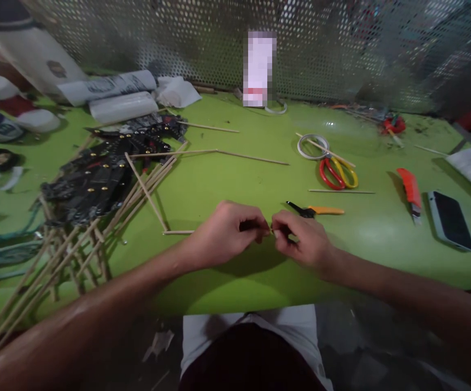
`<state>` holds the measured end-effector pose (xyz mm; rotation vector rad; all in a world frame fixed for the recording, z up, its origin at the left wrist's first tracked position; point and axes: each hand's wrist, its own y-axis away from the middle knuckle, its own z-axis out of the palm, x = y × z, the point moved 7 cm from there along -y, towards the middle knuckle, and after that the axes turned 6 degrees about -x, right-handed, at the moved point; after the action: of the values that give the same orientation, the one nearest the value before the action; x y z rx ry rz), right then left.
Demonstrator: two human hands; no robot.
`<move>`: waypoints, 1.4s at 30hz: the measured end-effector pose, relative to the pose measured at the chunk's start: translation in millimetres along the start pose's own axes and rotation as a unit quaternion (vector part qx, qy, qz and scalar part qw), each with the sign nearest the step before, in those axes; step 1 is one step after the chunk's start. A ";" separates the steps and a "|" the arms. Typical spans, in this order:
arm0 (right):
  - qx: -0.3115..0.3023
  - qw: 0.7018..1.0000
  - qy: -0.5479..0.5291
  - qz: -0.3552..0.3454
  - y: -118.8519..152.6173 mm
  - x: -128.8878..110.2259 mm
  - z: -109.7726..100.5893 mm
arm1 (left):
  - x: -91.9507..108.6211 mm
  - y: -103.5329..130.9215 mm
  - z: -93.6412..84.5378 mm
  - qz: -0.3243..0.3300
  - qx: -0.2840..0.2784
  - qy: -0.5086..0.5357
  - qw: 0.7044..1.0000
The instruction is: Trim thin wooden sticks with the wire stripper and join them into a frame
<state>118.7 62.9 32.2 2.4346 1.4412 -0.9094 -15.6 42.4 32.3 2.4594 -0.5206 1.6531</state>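
Observation:
My left hand [235, 231] is closed in a pinch over the table's front middle. A thin bamboo stick [179, 232] runs into it from the left, joined at a corner to a slanting stick [148, 193]. Close against its fingertips, my right hand [303, 236] is also pinched. Something small shows between the two sets of fingertips, but fingers cover most of it. Just behind the right hand lie pliers [325, 210] with an orange handle.
Scissors [339, 172], a tape roll [312, 146], a red cutter knife [410, 190] and a phone [451, 220] lie right on the green table [252, 179]. At left are black studded pieces [97, 179] and several bamboo sticks [56, 260]. A perforated metal panel [203, 43] stands behind.

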 end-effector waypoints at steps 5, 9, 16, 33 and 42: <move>0.002 0.892 -0.356 0.277 3.0 7.7 16.5 | 3.6 0.6 1.6 0.064 0.040 -0.072 0.995; -0.014 0.771 -0.502 0.391 8.1 -0.1 31.2 | 2.7 1.2 7.9 0.099 0.046 -0.112 0.988; 0.007 0.941 -0.240 0.238 1.3 7.0 8.9 | -0.9 -2.4 3.5 0.045 0.017 -0.055 0.997; -0.048 0.792 -0.470 0.388 4.3 4.1 33.7 | -5.8 -3.2 8.8 0.097 0.011 -0.139 0.985; -0.075 0.996 0.046 -0.002 -6.2 -0.1 4.5 | -9.7 -4.7 3.8 -0.008 -0.052 -0.010 0.999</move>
<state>111.6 64.1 29.6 2.3906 1.4872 -0.6721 -13.9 47.6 22.3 2.4016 -0.5734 1.5573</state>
